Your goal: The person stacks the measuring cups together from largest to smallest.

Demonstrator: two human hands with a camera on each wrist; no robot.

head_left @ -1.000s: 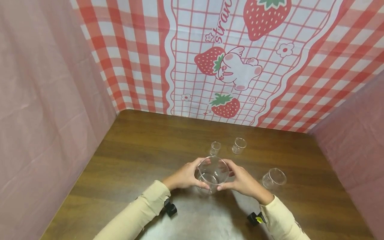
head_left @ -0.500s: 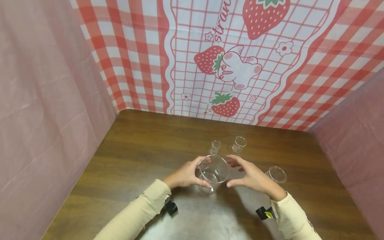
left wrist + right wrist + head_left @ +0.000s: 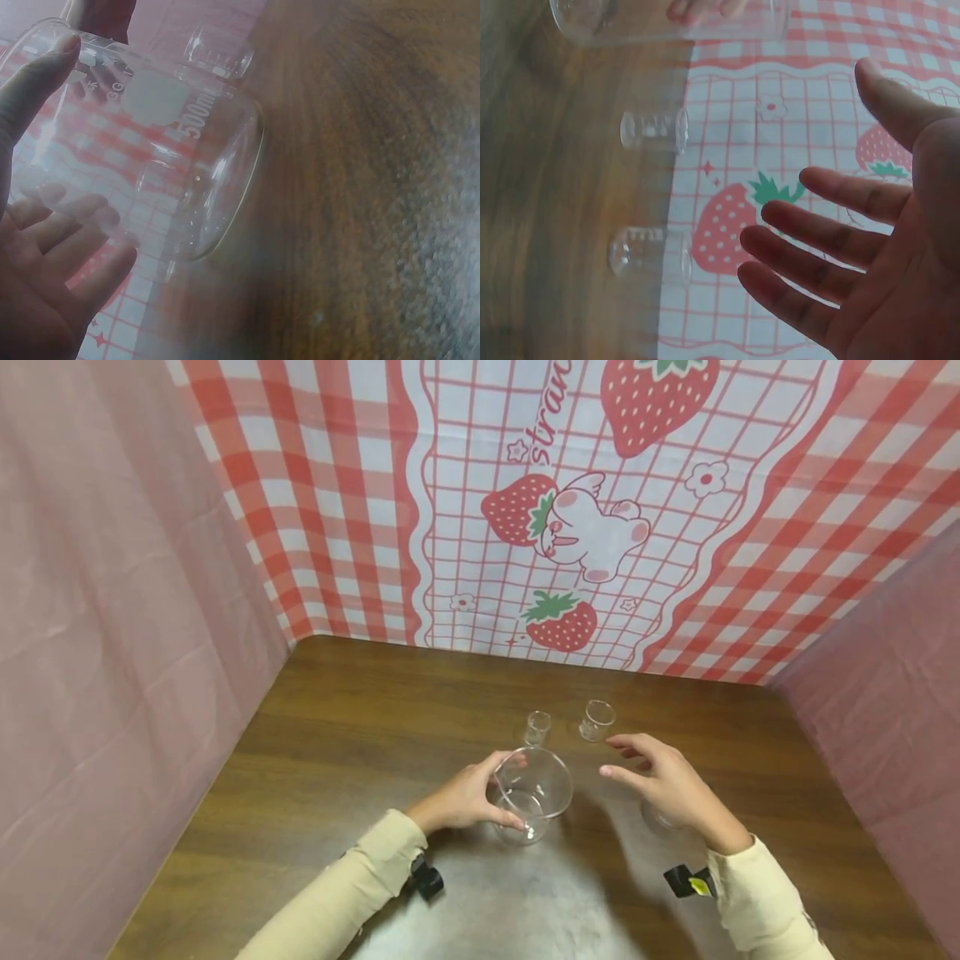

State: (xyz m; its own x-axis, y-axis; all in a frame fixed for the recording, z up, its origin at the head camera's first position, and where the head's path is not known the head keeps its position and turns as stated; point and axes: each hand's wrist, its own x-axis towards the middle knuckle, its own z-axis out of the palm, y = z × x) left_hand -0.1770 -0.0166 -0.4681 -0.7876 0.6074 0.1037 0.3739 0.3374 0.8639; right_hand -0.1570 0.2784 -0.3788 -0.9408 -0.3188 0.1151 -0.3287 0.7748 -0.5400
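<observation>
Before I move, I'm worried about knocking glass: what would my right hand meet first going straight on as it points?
Your right hand would probably meet the larger far beaker, just ahead; hand height is unclear, so it might pass over.

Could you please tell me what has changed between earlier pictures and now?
The right hand has let go of the large beaker and moved right and slightly forward, now mostly hiding another beaker in the head view. The left hand still holds the large beaker; the two small beakers stayed.
</observation>
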